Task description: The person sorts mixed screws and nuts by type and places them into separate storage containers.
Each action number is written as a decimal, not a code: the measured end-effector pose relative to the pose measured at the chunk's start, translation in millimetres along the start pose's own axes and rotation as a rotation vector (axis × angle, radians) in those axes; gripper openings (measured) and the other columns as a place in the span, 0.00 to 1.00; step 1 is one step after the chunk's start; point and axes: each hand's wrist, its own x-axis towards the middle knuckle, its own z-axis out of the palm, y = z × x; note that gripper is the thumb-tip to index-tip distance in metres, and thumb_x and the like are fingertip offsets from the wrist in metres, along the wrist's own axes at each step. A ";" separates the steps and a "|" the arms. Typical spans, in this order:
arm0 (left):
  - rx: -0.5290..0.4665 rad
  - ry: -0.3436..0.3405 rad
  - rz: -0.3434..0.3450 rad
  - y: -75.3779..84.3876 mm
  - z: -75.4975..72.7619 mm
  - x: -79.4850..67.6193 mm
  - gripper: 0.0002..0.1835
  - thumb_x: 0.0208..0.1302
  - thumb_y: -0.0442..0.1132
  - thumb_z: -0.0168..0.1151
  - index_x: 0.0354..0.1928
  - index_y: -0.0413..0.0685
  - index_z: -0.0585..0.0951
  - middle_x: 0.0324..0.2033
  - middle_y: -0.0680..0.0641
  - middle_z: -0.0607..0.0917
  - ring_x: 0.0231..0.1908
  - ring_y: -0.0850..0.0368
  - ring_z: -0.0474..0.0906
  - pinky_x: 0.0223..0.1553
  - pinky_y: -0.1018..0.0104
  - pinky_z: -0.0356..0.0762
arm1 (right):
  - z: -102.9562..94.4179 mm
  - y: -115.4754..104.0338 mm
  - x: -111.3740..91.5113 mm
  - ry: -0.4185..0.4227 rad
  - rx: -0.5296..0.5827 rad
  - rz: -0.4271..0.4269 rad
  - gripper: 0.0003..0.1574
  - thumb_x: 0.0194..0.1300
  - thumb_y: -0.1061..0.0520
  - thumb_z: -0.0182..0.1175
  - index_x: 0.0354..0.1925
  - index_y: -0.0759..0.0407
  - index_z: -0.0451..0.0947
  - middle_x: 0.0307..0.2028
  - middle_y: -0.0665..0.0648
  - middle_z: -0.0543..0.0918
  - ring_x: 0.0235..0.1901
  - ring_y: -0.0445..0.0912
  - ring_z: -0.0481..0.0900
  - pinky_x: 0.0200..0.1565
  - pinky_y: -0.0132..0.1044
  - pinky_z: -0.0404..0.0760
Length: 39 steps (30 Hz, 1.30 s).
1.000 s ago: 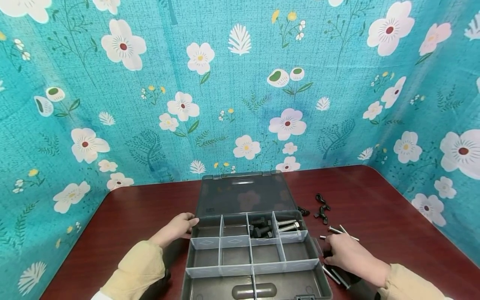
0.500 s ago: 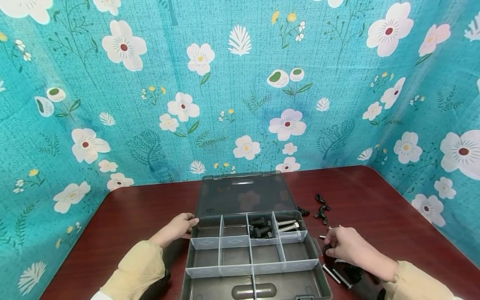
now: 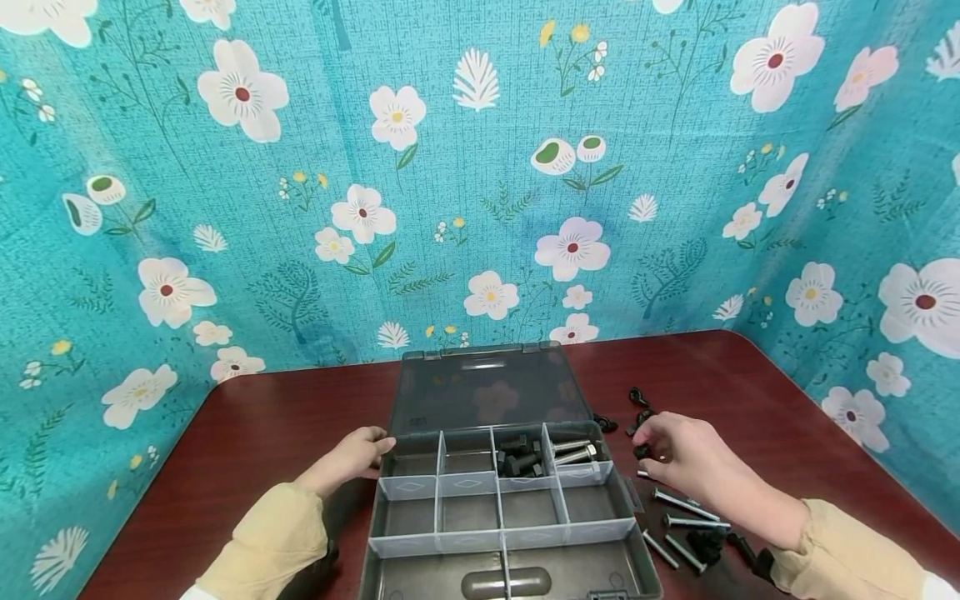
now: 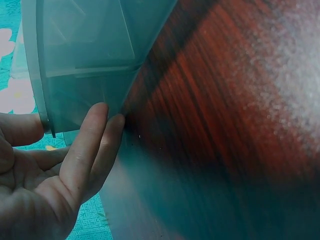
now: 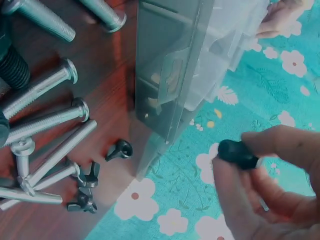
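Observation:
A grey see-through compartment box (image 3: pixel 566 529) stands on the table with its lid (image 3: pixel 487 385) laid back. At its left back corner, my left hand (image 3: pixel 358 452) holds the box, thumb at the rim and fingers (image 4: pixel 85 145) against the outer wall. To the right of the box, my right hand (image 3: pixel 686 450) pinches a black bolt (image 5: pixel 236 153) between thumb and fingertip; part of it is hidden by the fingers. Black bolts (image 3: pixel 520 460) fill one back compartment, and silver bolts (image 3: pixel 576 454) lie in the back right one.
Silver screws (image 5: pixel 42 92) lie loose on the table right of the box, with black bolts (image 5: pixel 14 67) among them. Black wing nuts (image 5: pixel 120 149) sit farther back. A flowered turquoise cloth (image 3: pixel 480 208) hangs behind the dark red table (image 3: pixel 292 408).
My right hand has risen from the loose screws and moved back with the black bolt, uncovering several silver screws. The left hand stays at the box corner.

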 end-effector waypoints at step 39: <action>-0.009 -0.002 -0.008 2.6 -0.3 -2.0 0.24 0.70 0.33 0.43 0.59 0.17 0.56 0.54 0.22 0.65 0.53 0.31 0.66 0.42 0.51 0.79 | 28.8 9.2 8.5 -0.032 -0.105 -0.696 0.19 0.44 0.72 0.66 0.33 0.51 0.79 0.34 0.44 0.76 0.34 0.37 0.76 0.31 0.24 0.77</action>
